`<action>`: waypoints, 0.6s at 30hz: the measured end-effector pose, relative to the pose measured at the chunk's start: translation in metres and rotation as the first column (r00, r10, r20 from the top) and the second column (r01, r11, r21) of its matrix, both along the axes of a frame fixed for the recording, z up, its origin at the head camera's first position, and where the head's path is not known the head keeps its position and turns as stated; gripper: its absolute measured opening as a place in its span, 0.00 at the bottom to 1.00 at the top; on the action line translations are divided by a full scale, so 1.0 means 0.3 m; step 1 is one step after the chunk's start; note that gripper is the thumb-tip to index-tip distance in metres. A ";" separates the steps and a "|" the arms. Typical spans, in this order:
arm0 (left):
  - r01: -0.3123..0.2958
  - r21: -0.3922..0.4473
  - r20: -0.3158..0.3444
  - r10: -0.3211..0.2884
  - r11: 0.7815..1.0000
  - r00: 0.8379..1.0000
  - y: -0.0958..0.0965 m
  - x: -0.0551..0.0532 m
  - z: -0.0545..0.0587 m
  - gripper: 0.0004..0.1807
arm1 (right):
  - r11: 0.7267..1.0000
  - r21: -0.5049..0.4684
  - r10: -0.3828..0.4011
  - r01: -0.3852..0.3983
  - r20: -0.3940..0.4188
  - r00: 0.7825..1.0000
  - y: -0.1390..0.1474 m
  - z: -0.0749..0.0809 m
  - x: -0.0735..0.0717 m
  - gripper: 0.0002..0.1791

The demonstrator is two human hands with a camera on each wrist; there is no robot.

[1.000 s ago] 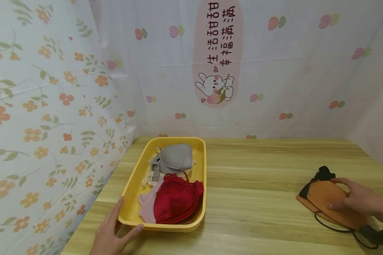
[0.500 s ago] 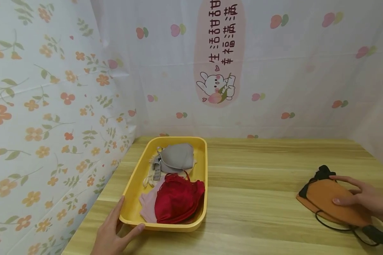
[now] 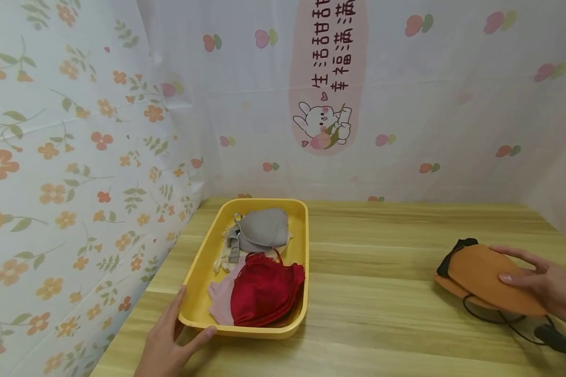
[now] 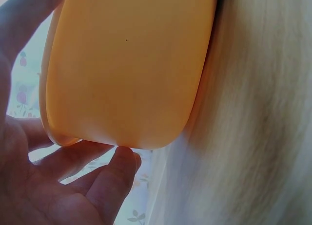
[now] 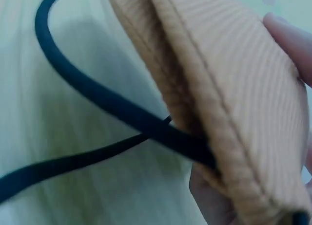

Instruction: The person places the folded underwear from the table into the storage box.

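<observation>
An orange ribbed bra (image 3: 492,277) with black straps and a black back band is folded cup over cup at the right. My right hand (image 3: 549,285) grips it, thumb on the top cup and other fingers at its far and under sides; thin black straps (image 5: 112,105) dangle below. At the left stands a yellow plastic bin (image 3: 203,262). My left hand (image 3: 167,332) holds its near left corner, thumb at the front rim and fingers along the left side. Inside, a red lace-trimmed bra (image 3: 266,290) lies on pale pink fabric (image 3: 221,303), with a grey bra (image 3: 264,228) behind.
Cream fabric (image 3: 221,262) shows under the grey bra. The wood-grain table (image 3: 372,293) runs between bin and right hand. A flowered sheet (image 3: 75,199) hangs along the left, and a white printed sheet (image 3: 245,115) stands behind the table.
My right hand has taken a firmer hold of the orange bra and raised it slightly, its black strap trailing. The left hand stays at the bin's corner. The head view tilts slightly.
</observation>
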State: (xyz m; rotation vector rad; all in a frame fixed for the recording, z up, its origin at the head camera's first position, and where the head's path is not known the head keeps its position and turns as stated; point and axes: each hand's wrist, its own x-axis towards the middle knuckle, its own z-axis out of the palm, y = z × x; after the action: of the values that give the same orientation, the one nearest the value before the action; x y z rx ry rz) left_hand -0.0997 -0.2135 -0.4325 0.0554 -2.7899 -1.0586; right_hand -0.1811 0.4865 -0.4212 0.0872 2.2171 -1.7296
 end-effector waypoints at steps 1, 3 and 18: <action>0.000 0.010 0.006 0.000 1.000 1.000 0.001 0.000 0.000 0.60 | 1.000 -0.014 0.006 -0.007 -0.013 1.000 -0.008 0.006 -0.005 0.36; -0.001 0.027 0.017 0.001 1.000 1.000 0.004 0.001 0.001 0.60 | 1.000 -0.013 0.023 -0.023 -0.048 0.999 -0.024 0.020 -0.016 0.37; 0.014 0.042 -0.002 -0.013 0.999 1.000 0.005 0.002 -0.001 0.60 | 0.964 -0.198 0.142 -0.178 -0.187 0.972 -0.278 0.156 -0.054 0.39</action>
State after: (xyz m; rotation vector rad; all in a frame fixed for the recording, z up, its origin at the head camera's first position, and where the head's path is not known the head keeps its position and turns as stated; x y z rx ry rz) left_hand -0.0992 -0.2120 -0.4328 0.0405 -2.7702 -1.1202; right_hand -0.1974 0.4030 -0.3745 -0.2944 2.0691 -1.9324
